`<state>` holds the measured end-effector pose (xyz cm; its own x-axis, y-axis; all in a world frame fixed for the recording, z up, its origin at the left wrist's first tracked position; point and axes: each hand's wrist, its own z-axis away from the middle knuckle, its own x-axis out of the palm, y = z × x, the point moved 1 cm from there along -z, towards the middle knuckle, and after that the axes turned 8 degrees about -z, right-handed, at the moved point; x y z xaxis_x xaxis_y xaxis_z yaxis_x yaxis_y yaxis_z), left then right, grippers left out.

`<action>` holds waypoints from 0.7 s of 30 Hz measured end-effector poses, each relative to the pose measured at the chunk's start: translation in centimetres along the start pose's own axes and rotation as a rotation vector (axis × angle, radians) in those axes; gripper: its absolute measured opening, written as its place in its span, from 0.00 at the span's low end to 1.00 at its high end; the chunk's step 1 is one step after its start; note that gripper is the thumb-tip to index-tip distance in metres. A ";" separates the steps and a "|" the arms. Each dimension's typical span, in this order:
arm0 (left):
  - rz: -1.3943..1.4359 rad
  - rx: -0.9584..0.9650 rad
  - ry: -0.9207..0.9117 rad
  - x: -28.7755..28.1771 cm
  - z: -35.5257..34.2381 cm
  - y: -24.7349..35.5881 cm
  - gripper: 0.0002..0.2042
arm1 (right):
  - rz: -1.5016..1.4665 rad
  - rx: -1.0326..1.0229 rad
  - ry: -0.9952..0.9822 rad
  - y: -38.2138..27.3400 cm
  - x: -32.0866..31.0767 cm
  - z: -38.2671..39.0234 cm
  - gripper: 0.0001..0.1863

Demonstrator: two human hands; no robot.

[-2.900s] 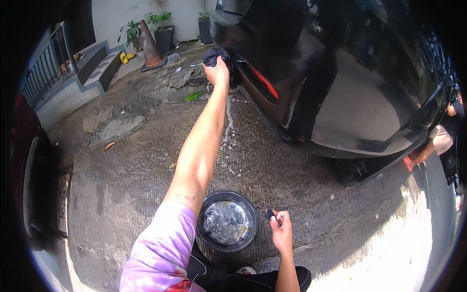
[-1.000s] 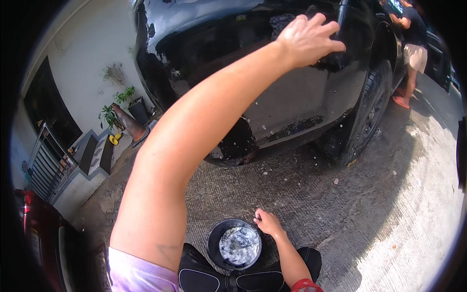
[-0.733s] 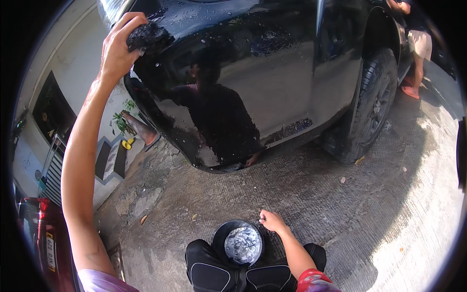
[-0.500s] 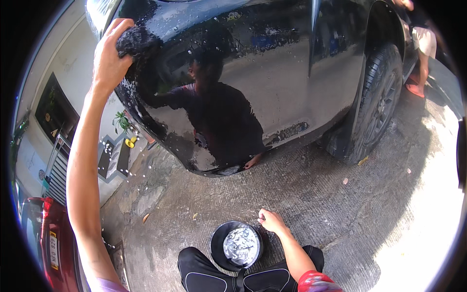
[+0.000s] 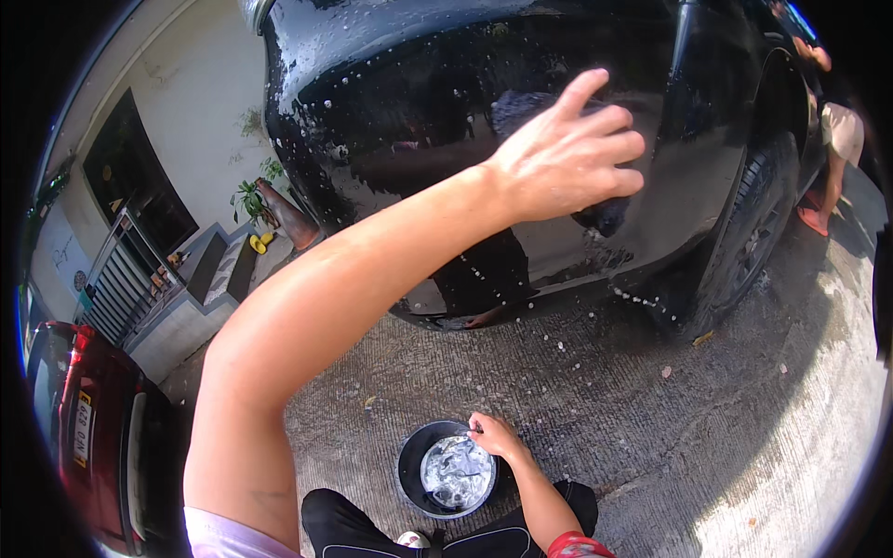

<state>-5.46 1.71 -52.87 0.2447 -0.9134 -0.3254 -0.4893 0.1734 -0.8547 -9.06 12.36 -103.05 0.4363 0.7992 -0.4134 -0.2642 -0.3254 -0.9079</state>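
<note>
My left hand point(image 5: 567, 158) presses a dark, shaggy wash mitt point(image 5: 526, 110) against the glossy black car point(image 5: 391, 121). Its fingers spread over the mitt and hide most of it; the mitt's lower end shows below them. Wet drops and foam cover the panel, and some drops fall beneath the hand. Down near my knees, my right hand point(image 5: 495, 437) is closed at the upper right rim of a black bucket point(image 5: 406, 488), which holds foamy water point(image 5: 458, 472).
The car's wheel point(image 5: 744, 219) stands right of the panel, with a person's leg point(image 5: 828, 191) beyond it. A dark red car point(image 5: 102, 437) is parked at the left. Behind it are steps point(image 5: 209, 265), a railing point(image 5: 121, 270), yellow footwear point(image 5: 260, 243) and a potted plant point(image 5: 249, 202).
My left hand has swept the wash mitt from the car's left corner rightward and down across the panel. My right hand has come in to the bucket's rim. The view has shifted left.
</note>
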 end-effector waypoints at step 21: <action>0.731 -0.287 -0.285 0.0 5.5 20.1 0.11 | -0.142 -0.170 0.052 3.0 0.6 0.1 0.17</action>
<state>-10.64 7.22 -72.24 -0.0332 -0.4722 -0.8809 -0.7917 0.5504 -0.2652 -9.65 11.91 -105.99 0.5039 0.8171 -0.2799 -0.0506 -0.2956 -0.9540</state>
